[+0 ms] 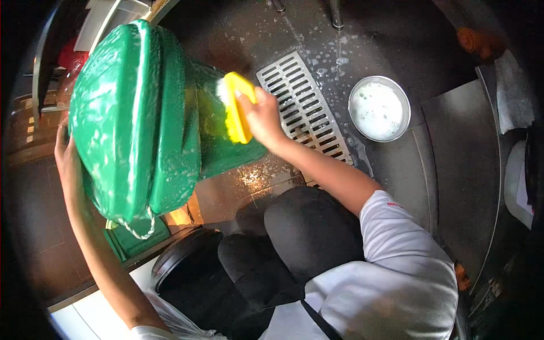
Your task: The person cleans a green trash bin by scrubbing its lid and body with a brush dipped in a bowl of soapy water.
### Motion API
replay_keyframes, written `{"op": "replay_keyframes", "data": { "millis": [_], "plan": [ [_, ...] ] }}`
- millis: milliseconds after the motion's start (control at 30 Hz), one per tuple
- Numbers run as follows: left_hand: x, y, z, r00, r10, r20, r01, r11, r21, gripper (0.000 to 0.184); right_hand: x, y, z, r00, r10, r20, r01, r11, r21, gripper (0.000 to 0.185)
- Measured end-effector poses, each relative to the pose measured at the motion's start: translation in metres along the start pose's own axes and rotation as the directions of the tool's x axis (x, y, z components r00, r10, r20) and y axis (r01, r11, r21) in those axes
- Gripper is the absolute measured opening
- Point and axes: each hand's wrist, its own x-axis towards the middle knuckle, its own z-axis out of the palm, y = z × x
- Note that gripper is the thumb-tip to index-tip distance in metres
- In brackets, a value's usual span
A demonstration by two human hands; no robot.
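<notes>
Over wet floor point(238, 39) nr drain grate point(300, 99): soapy green bin point(119, 124), tilted, w/ yellow brush point(242, 107) agst its side.
R hand point(263, 118) grasping brush, fingers curled round it; L hand point(68, 161) touching bin's L side, fingers partly hidden, can't tell if clenched. Pan point(407, 116) of suds point(378, 107) on floor, just past grate's R edge. Rope point(139, 232) hangs at bin's lower edge.

A glossy green bin point(122, 124) is tipped sideways across the upper left, domed end leftward, its wet surface streaked with suds; a twisted white cord point(137, 236) hangs at its lower edge. A yellow brush point(240, 109) meets its narrower right part.
</notes>
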Motion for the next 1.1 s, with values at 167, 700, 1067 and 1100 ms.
{"op": "replay_keyframes", "data": {
  "millis": [167,700,1067,1100],
  "plan": [
    [0.012,0.005,0.017,0.995,0.047,-0.090,-0.032,0.986,0.161,0.039,0.044,0.128,-0.027,0.955,0.185,-0.230,-0.234,0.950,-0.206,0.033],
    [0.023,-0.005,0.013,0.992,-0.027,-0.121,0.041,0.992,0.120,0.046,-0.003,0.155,-0.045,0.846,0.353,-0.399,-0.533,0.564,-0.631,0.043],
    [-0.016,-0.043,-0.036,0.915,-0.391,0.101,0.403,0.869,-0.286,0.070,-0.025,0.045,-0.057,0.945,0.322,0.053,-0.308,0.933,-0.186,0.025],
    [-0.025,-0.047,-0.023,0.902,-0.332,0.276,0.431,0.713,-0.553,0.070,-0.034,0.018,-0.054,0.942,0.321,0.094,-0.315,0.946,-0.077,0.024]
  ]
}}
